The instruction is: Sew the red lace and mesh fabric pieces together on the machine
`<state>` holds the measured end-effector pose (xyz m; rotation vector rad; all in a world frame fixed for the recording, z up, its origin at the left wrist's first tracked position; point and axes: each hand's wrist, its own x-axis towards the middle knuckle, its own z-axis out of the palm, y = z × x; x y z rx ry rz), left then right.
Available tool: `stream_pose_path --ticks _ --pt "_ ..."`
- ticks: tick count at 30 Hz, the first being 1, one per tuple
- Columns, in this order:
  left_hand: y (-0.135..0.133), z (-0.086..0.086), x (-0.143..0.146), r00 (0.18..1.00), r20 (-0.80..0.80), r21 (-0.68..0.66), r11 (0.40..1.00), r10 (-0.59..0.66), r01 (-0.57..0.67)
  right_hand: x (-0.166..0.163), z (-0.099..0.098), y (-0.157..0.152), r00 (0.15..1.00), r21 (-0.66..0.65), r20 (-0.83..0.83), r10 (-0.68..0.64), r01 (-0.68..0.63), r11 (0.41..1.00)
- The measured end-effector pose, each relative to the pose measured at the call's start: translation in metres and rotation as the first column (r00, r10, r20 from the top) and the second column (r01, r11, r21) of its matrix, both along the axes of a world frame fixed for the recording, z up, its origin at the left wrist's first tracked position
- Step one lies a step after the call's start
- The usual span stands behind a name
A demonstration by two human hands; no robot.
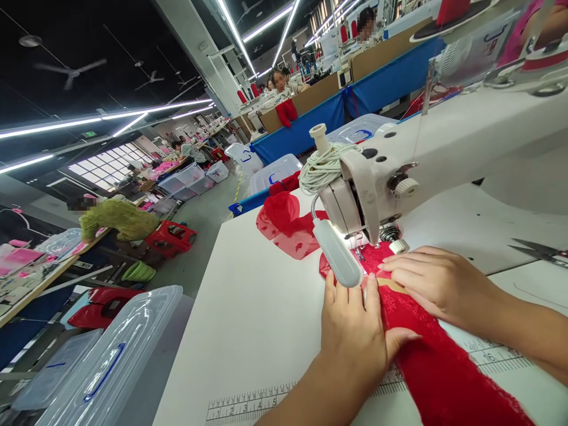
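Note:
A strip of red lace fabric [435,361] lies across the white sewing table [257,307] and runs under the head of a white sewing machine [399,165]. My left hand [355,337] lies flat on the lace's left edge, fingers stretched toward the needle area. My right hand [435,281] rests on the lace just right of the presser foot, fingers extended and pressed together on the cloth. A small white lamp [338,254] hangs in front of the needle. More red lace [288,228] is bunched behind the machine.
Scissors [539,251] lie at the table's right edge. A ruler strip [252,405] is printed along the front edge. Clear plastic bins [110,355] stand at the lower left. Other people sit at work tables across the aisle and at far benches.

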<state>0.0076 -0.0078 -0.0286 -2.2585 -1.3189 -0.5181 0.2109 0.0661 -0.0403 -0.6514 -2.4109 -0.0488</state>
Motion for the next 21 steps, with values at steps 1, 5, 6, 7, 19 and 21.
stream_pose_path --ticks 1,5,6,7,19,21 --pt "0.000 0.000 0.000 1.000 -0.003 -0.001 1.000 0.005 -0.005 0.000 0.000 0.001 1.000 0.001 0.001 -0.008 0.008 1.000" --pt "0.002 -0.001 0.000 1.000 -0.008 -0.019 1.000 0.024 -0.025 -0.002 -0.005 0.003 0.999 0.021 -0.043 -0.027 0.028 0.999" --pt "0.003 -0.001 -0.001 0.999 -0.007 -0.028 0.999 0.032 -0.032 -0.003 -0.006 0.003 0.998 0.026 -0.057 -0.028 0.030 0.999" --pt "0.004 0.000 -0.001 0.999 -0.006 -0.037 0.999 0.038 -0.038 -0.003 -0.007 0.004 0.997 0.027 -0.068 -0.029 0.031 0.999" --pt "0.006 0.004 -0.001 0.994 0.093 -0.109 0.992 -0.056 0.066 -0.004 -0.006 0.002 0.994 -0.026 -0.112 0.017 -0.020 0.999" --pt "0.003 0.006 0.000 0.997 0.062 -0.141 0.989 -0.043 0.052 -0.005 -0.008 0.002 0.994 -0.024 -0.105 0.038 -0.040 0.999"
